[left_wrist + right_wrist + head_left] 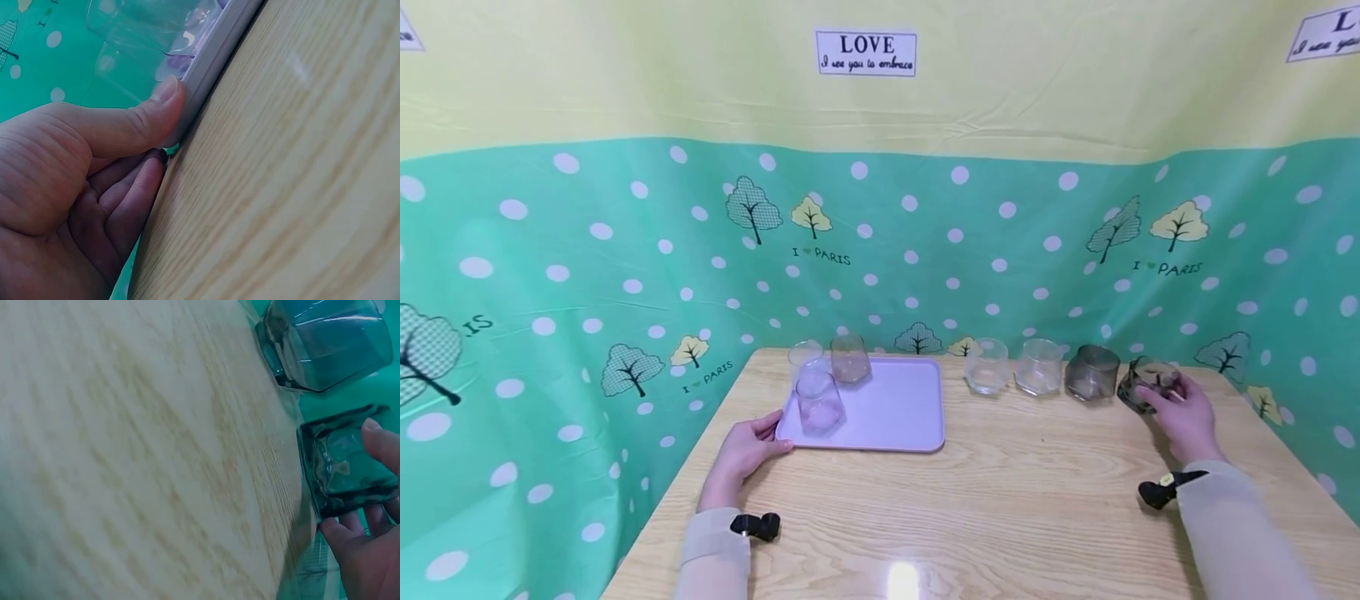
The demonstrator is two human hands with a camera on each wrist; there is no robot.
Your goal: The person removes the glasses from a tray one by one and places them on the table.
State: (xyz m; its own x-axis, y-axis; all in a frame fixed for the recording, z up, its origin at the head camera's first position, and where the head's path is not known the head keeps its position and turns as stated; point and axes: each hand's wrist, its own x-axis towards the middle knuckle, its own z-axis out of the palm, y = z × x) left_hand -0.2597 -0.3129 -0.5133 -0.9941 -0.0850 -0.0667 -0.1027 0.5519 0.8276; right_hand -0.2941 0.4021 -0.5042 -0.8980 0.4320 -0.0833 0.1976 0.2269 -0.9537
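My left hand (pixel 747 454) grips the front left corner of a pale purple tray (pixel 898 408); in the left wrist view the thumb (pixel 147 119) presses on its rim and the fingers curl beneath. A clear glass (pixel 820 404), a second clear glass (pixel 806 357) and a brownish glass (pixel 850 362) stand toward the tray's left side. At the far right my right hand (pixel 1187 417) holds a dark, smoky glass (pixel 1142 385) between thumb and fingers. Its thick base (pixel 344 465) faces the right wrist camera, so the glass looks tilted. Whether it touches the table is unclear.
Left of the held glass, a dark grey glass (pixel 1092 373) and two clear glasses (pixel 1039 367) stand in a row along the back of the wooden table (pixel 1000 517). A green and yellow patterned cloth (pixel 880 208) hangs behind the table and along its sides.
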